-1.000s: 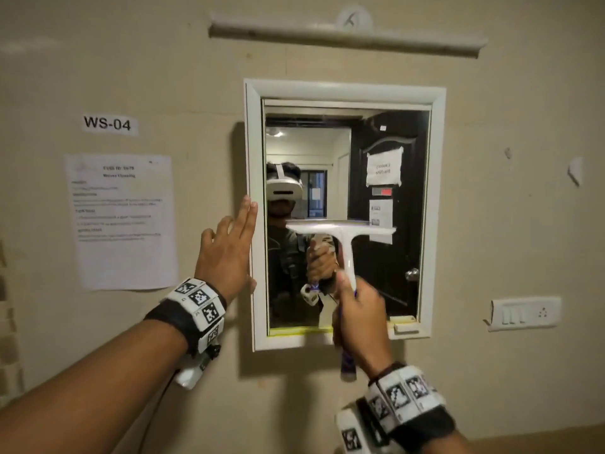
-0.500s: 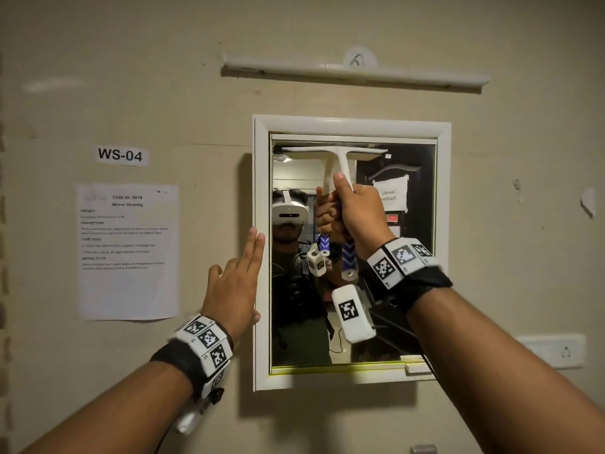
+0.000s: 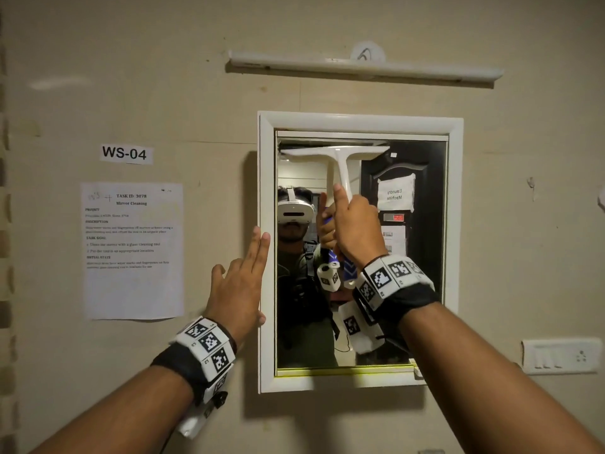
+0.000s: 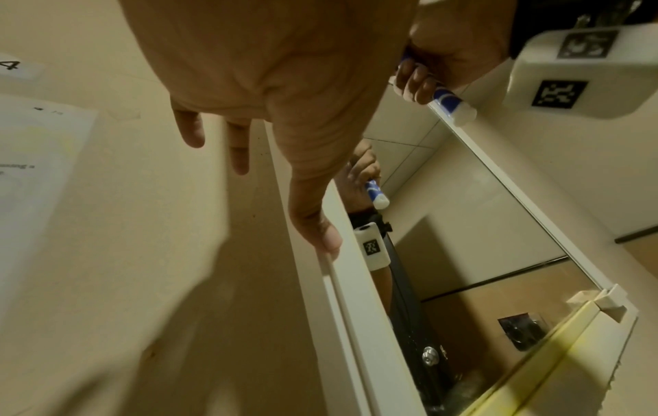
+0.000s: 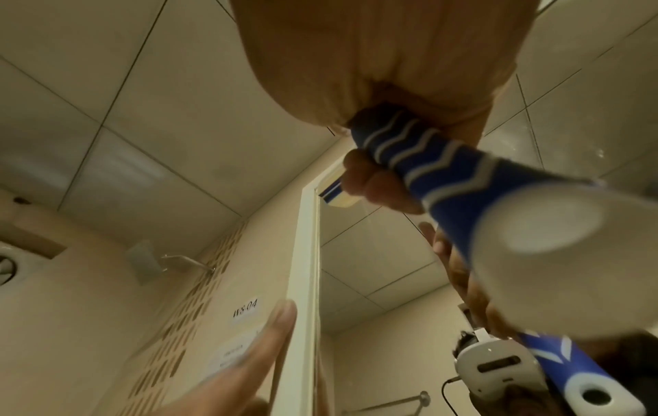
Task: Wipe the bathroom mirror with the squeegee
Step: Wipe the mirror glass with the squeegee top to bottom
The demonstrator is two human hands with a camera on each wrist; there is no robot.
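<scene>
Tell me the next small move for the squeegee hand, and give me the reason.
Probably draw the squeegee straight down the glass. Its blade lies across the top left of the mirror, just under the upper frame, so that strip lies below it. The right hand grips the blue handle, and the left hand rests flat against the frame's left edge, apparently steadying it.
</scene>
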